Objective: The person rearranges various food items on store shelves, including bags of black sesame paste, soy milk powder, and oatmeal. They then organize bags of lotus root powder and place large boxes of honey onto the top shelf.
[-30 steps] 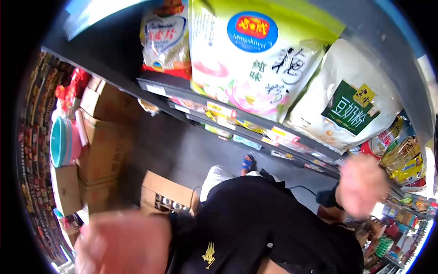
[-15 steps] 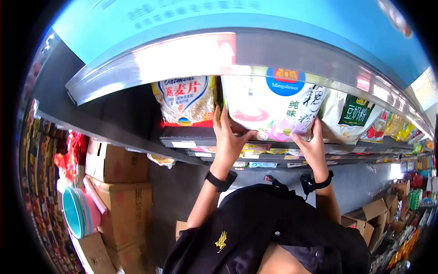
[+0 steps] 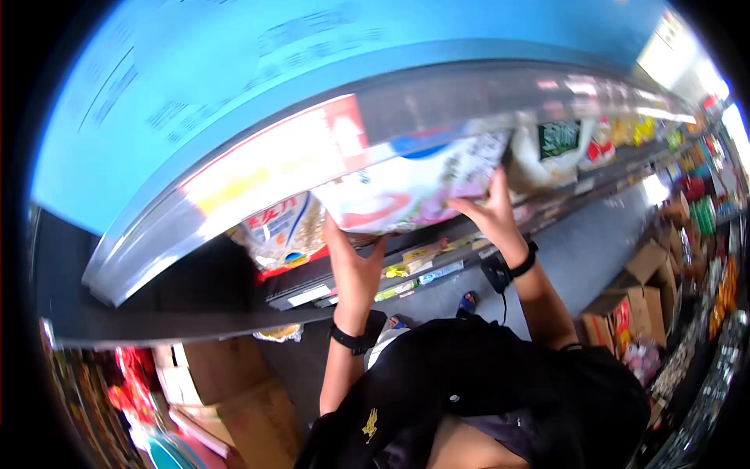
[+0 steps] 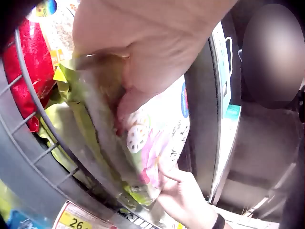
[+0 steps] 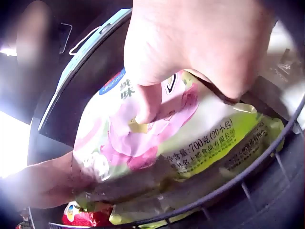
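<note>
A white and green bag of lotus root powder [image 3: 406, 184] stands at the shelf front, its top hidden behind the shelf edge above. My left hand [image 3: 355, 270] grips its lower left side, with the thumb at the bottom edge in the left wrist view. On the opposite side, my right hand [image 3: 500, 219] holds the bag with its thumb pressed on the printed front. Another green bag [image 4: 57, 133] shows behind it. To the left is an oatmeal bag [image 3: 281, 234] with a red bottom, and to the right a white soy milk powder bag [image 3: 551, 156].
A clear shelf-edge strip [image 3: 234, 211] with price cards and blue boxes [image 3: 234, 70] hang over the hands. A wire guard [image 4: 45, 114] runs along the shelf front. Cardboard boxes [image 3: 242, 406] stand at lower left, open cartons [image 3: 637, 313] at right.
One second ago both hands were blurred and away from the bag; half a second ago they held its lower sides. Now the view has turned, and the bag appears tilted and further left.
</note>
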A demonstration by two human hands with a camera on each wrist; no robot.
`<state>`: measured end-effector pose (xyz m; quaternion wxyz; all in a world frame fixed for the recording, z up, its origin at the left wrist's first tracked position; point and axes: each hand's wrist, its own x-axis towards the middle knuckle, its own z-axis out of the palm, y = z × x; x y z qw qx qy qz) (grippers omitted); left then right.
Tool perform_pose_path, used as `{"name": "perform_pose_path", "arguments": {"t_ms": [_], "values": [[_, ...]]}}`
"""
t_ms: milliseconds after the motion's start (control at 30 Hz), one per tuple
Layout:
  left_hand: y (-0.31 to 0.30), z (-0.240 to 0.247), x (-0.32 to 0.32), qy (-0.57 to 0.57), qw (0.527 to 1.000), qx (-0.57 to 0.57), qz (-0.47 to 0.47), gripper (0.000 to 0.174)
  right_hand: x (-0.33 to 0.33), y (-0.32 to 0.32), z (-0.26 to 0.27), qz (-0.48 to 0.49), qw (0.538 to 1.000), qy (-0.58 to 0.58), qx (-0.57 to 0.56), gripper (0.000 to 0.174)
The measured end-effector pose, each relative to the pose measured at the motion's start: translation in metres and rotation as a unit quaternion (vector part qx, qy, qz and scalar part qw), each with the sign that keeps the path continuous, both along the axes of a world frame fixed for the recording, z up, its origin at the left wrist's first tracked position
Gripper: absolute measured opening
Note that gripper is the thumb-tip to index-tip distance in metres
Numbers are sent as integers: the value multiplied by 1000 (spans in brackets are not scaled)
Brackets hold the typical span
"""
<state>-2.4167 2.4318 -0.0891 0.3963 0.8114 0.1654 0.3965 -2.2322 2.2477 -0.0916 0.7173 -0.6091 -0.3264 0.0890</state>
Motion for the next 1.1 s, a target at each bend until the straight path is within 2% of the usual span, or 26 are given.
{"name": "perform_pose_path", "arguments": {"t_ms": [33, 67, 100, 133, 167, 200, 233, 267, 300, 367, 400, 433, 467, 500, 567, 667, 700, 767, 800, 833, 900, 933, 967, 1033, 1067, 1100], "values": [[-2, 3, 3, 9, 995, -90, -51, 92, 6, -2, 2, 14, 1000, 27, -5, 74], [-5, 6, 5, 20, 979, -181, -91, 94, 14, -6, 3, -9, 999, -18, -48, 81], [-5, 1, 9, 7, 967, -221, -128, 95, 19, -11, 1, -29, 993, -63, -91, 88], [-3, -7, 11, 34, 966, -229, -113, 98, 23, -19, -2, -106, 963, -162, -189, 96], [-4, -13, 13, 56, 965, -237, -95, 101, 25, -21, -6, -122, 957, -152, -213, 105], [-1, -23, 18, 28, 984, -158, -74, 107, 23, -25, -7, -47, 990, -42, -129, 107], [2, -32, 24, 0, 996, -77, -44, 114, 15, -24, 5, 31, 996, 69, -41, 109], [0, -27, 26, -15, 990, -135, -45, 114, 24, -25, -8, 67, 994, 80, -43, 110], [-3, -23, 29, -29, 980, -193, -45, 115, 33, -28, -23, 38, 995, 39, -86, 107], [0, -19, 35, -40, 976, -204, -64, 114, 42, -32, -9, 58, 994, 65, -69, 106], [4, -23, 36, -31, 980, -187, -62, 113, 42, -32, -3, 58, 995, 40, -67, 103], [4, -22, 37, -24, 984, -169, -59, 113, 41, -30, 1, 81, 992, 89, -45, 104], [-2, -16, 36, -40, 972, -218, -73, 114, 45, -29, -3, 59, 994, 64, -61, 105], [-3, -18, 35, -50, 976, -199, -69, 110, 49, -28, -8, 38, 996, 38, -77, 107], [4, -29, 34, -17, 967, -238, -94, 105, 47, -31, -2, 49, 995, 48, -75, 109], [-9, -24, 24, 13, 955, -289, -64, 98, 36, -38, 1, 87, 993, 75, 10, 106], [-14, -25, 21, -9, 962, -265, -58, 100, 35, -42, 0, 115, 991, 71, 12, 104], [-14, -40, 14, -23, 982, -188, -18, 95, 33, -49, -3, 103, 995, -14, 9, 100], [-14, -41, 12, -20, 979, -202, -11, 89, 32, -54, 7, 108, 994, -25, -23, 99], [-15, -40, 10, -32, 977, -210, -8, 82, 33, -53, 7, 116, 993, -19, -6, 100], [-5, -46, 12, -54, 980, -190, -26, 80, 38, -45, 9, 133, 991, -9, 30, 102], [-2, -37, 16, -44, 973, -223, -46, 77, 44, -39, 7, 106, 993, -53, 10, 104], [-2, -29, 25, -78, 978, -194, -22, 78, 52, -31, 7, 98, 993, -62, 2, 104], [-9, -2, 40, -67, 971, -227, 11, 81, 66, -17, 10, 103, 993, -56, 34, 102], [18, -23, 43, -18, 989, -146, 6, 83, 77, -11, 0, 103, 993, -58, -21, 104], [6, -1, 54, -43, 986, -155, -51, 88, 84, 0, -15, 83, 993, -76, 44, 107]]}}
